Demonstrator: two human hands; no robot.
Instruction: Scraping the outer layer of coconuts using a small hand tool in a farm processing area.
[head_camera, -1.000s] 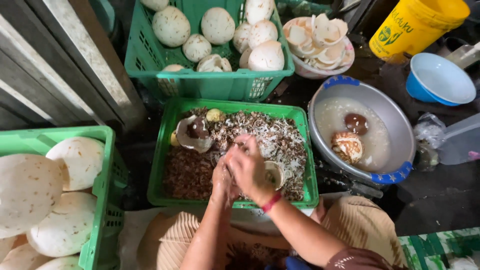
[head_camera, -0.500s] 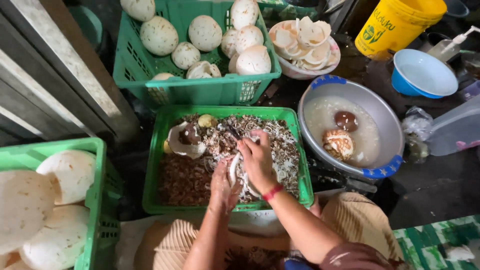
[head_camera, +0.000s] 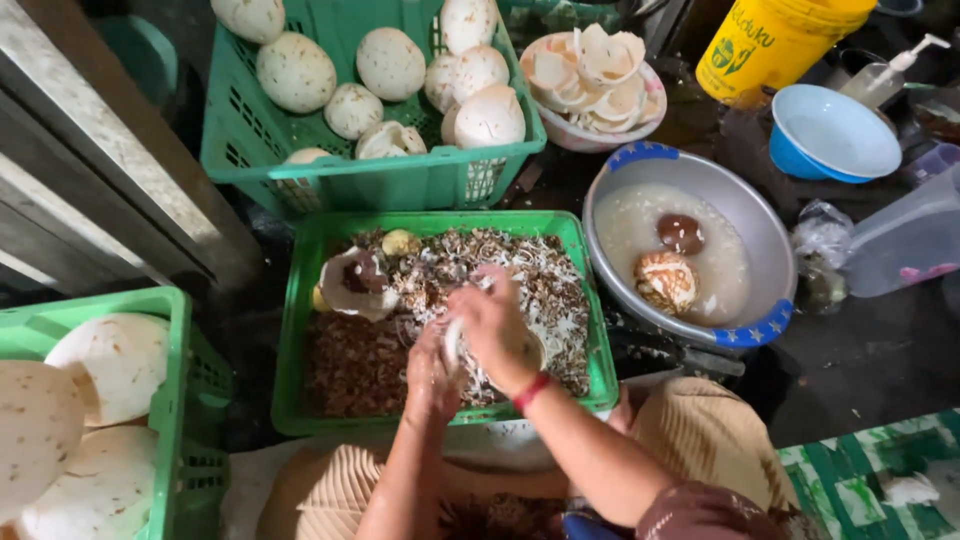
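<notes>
Biggest thing in shot is the green crate (head_camera: 370, 185) up top, loaded with peeled whitish coconuts (head_camera: 296, 71). Down in the left corner there's another green crate (head_camera: 180, 400) with even bigger pale coconuts (head_camera: 110, 360) in it.

Dead centre sits a shallow green tray (head_camera: 590, 330) full of brown and white coconut shavings (head_camera: 350, 365), plus an opened shell half (head_camera: 355, 283) lying near its top left corner. Just right of the tray is a metal basin (head_camera: 760, 250) with blue handles, holding cloudy water and two brown coconut pieces (head_camera: 666, 281).

Further back: a yellow bucket (head_camera: 770, 40), a blue bowl (head_camera: 832, 133) and a pink bowl (head_camera: 590, 130) piled with white coconut shell pieces.

Now the hands. Both are over the tray's lower middle, close together. The left hand (head_camera: 432, 362) is cupped around a white coconut piece (head_camera: 455, 340), and the right hand (head_camera: 492, 330) is curled over the top of it, red band on the wrist. Can't tell whether the right hand has a tool in it, fingers hide that. So the piece being worked is right above the shavings, wedged between both hands.
</notes>
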